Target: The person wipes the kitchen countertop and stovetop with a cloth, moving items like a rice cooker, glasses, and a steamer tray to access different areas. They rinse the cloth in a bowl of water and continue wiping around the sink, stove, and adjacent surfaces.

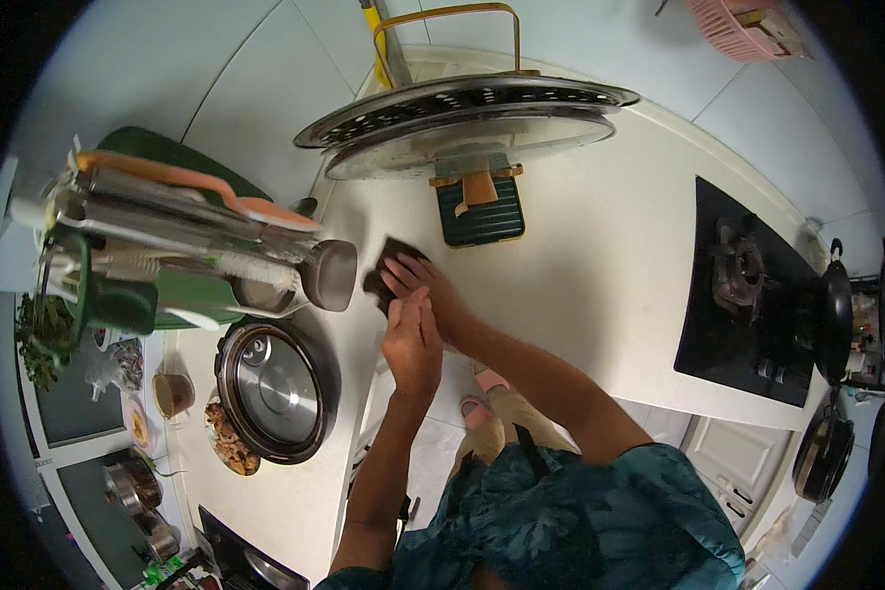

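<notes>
My right hand [431,291] presses palm down on a dark cloth [394,247] on the white countertop [560,280], near the counter's inner corner. The fingers lie spread over the cloth and hide part of it. My left hand [415,343] is just in front, its fingers drawn together beside the right hand. Whether those fingertips hold anything cannot be made out. Behind both hands stands a dark green ribbed stand [481,214] with gold-coloured trim, supporting a glass pot lid [487,144] and a perforated metal steamer tray [472,107].
A utensil holder [81,280] with ladles and spatulas juts in at left. Beyond it sit a round metal pot [276,391] and a plate of food [230,435]. On the right is a black gas hob [752,295], with a dark wok [833,317] beyond it.
</notes>
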Demonstrator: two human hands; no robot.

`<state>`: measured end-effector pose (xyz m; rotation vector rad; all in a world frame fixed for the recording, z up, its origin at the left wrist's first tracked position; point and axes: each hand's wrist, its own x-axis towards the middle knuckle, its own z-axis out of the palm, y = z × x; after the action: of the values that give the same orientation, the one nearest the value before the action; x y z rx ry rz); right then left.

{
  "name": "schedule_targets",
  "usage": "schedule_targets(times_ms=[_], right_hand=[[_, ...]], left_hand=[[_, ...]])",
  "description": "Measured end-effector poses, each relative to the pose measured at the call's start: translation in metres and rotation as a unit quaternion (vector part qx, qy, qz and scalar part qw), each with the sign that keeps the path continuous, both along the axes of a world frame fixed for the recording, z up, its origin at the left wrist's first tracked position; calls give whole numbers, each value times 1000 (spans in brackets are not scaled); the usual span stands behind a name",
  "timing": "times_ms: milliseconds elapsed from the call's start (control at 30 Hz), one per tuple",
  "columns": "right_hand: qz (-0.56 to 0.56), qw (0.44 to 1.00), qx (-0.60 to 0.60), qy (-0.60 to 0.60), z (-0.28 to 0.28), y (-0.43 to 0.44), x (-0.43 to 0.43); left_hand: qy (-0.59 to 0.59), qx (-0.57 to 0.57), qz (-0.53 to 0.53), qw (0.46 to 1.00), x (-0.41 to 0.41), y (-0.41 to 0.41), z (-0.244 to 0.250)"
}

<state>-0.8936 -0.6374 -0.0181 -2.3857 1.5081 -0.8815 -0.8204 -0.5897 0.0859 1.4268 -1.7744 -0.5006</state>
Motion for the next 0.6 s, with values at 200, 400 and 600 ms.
schedule_targets(times_ms=[200,400,600], right_hand=[[-86,992,73,51,29,126,-129],[-352,930,57,-87,47,87,-201],[-287,938,-93,-171,53,-15,-156]], left_hand=[[-11,40,-32,999,-25,-26,-27],[-84,42,-2,996,-87,-109,-50],[-89,27,-30,995,-79,-123,-80]])
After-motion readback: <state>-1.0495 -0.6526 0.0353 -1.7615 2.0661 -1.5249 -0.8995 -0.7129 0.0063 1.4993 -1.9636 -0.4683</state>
